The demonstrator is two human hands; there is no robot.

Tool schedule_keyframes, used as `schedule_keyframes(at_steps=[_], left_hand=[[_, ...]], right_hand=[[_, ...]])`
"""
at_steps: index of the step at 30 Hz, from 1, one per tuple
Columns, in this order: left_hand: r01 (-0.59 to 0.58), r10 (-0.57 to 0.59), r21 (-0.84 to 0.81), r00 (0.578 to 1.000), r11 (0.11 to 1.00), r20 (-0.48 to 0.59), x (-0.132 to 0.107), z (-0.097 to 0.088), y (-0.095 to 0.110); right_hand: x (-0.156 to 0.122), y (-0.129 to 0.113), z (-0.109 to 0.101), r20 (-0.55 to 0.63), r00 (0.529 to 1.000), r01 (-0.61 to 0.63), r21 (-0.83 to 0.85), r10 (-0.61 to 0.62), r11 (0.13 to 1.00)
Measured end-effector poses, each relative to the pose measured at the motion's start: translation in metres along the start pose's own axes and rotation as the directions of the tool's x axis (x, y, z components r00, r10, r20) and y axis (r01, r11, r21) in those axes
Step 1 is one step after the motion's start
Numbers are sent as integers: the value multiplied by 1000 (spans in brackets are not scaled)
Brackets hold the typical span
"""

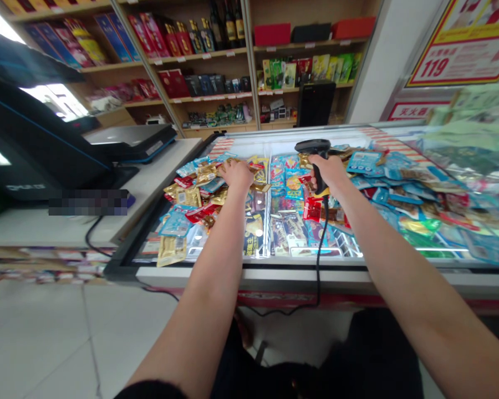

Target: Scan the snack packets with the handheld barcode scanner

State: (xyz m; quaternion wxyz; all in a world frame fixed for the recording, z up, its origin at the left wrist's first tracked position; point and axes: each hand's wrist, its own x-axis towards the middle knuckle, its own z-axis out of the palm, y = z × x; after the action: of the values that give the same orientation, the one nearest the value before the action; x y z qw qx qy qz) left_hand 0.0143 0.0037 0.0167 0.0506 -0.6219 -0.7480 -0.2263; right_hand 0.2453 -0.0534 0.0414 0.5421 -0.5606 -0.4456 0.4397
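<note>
My right hand (329,173) is closed round the grip of a black barcode scanner (314,147), whose head points left over the packets. Its black cable (318,260) hangs down past the freezer's front edge. My left hand (237,173) lies on a heap of small snack packets (199,194), gold, red and blue, spread over the glass lid of a chest freezer (299,274). The fingers of that hand curl down onto the packets; whether they grip one is hidden.
A pile of blue packets (403,194) covers the freezer's right side. At the left stands a white counter (158,177) with a black till screen (37,144) and a flat grey device (128,141). Wooden shelves (216,61) of boxes and bottles line the back wall.
</note>
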Motion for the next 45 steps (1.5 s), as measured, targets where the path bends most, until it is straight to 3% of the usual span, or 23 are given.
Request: schedule_keyframes(at_steps=[6, 11, 17, 22, 26, 37, 40, 45], left_hand=[[-16, 17, 38, 1000, 999, -25, -7, 1, 10], [-138, 138, -16, 990, 990, 19, -23, 5, 42], [-370, 380, -89, 906, 925, 186, -58, 24, 90], [-374, 393, -121, 876, 919, 280, -76, 33, 110], [-325, 358, -154, 874, 933, 329, -71, 30, 108], [-178, 240, -202, 908, 963, 344, -43, 16, 82], [-97, 191, -303, 935, 948, 298, -40, 17, 82], [-31, 164, -561, 968, 827, 189, -32, 27, 77]], right_hand=[[0, -2, -2, -29, 999, 19, 11, -19, 1000], [5, -1, -6, -42, 999, 13, 47, -11, 999], [11, 0, -12, -81, 997, 17, 43, -14, 999], [11, -1, -10, -105, 994, 7, 53, -1, 999], [10, -1, -8, -102, 995, 12, 43, -8, 999], [5, 2, -3, -49, 998, 37, -30, -38, 999], [3, 2, 0, -41, 999, 33, -61, -36, 998], [1, 3, 2, -23, 999, 36, -108, -39, 993]])
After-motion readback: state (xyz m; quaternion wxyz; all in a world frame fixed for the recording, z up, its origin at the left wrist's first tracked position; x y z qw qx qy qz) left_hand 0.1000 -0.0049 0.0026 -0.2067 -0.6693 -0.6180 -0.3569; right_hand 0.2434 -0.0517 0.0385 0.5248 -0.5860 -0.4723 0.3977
